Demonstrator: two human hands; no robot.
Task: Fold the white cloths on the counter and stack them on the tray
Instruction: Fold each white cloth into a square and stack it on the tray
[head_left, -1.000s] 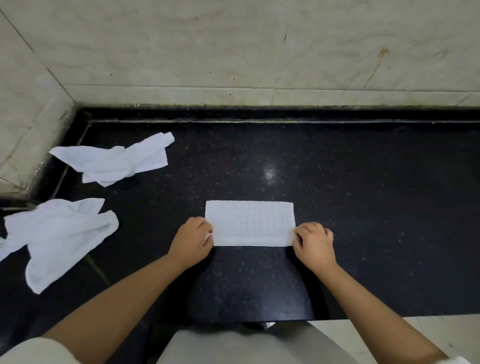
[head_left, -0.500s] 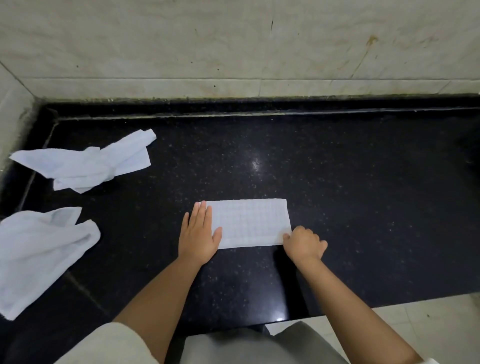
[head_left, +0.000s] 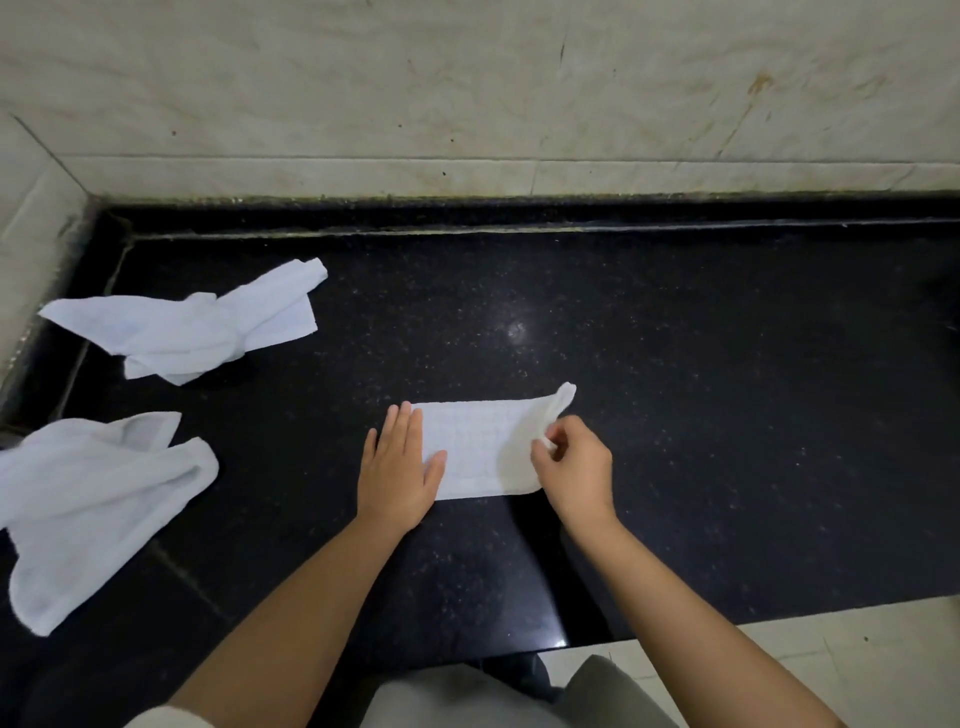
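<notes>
Your left hand (head_left: 397, 470) lies flat on the black worktop (head_left: 675, 415), fingers straight and close together, and its thumb side presses on the left end of the folded white cloth (head_left: 478, 449). This cloth is a narrow rectangle in the middle of the worktop, just in front of you. Your right hand (head_left: 571, 467) pinches the right end of the same cloth between thumb and fingertips, and this end is lifted from the surface, so one corner stands up and curls above the hand. The rest of the cloth lies flat.

Two other white cloths wait on the left side, well apart from the folded one. One crumpled cloth (head_left: 197, 325) lies near the back left corner, close to the tiled wall (head_left: 467, 93). The other loose cloth (head_left: 88, 499) lies nearer to you, at the left edge of the view.
</notes>
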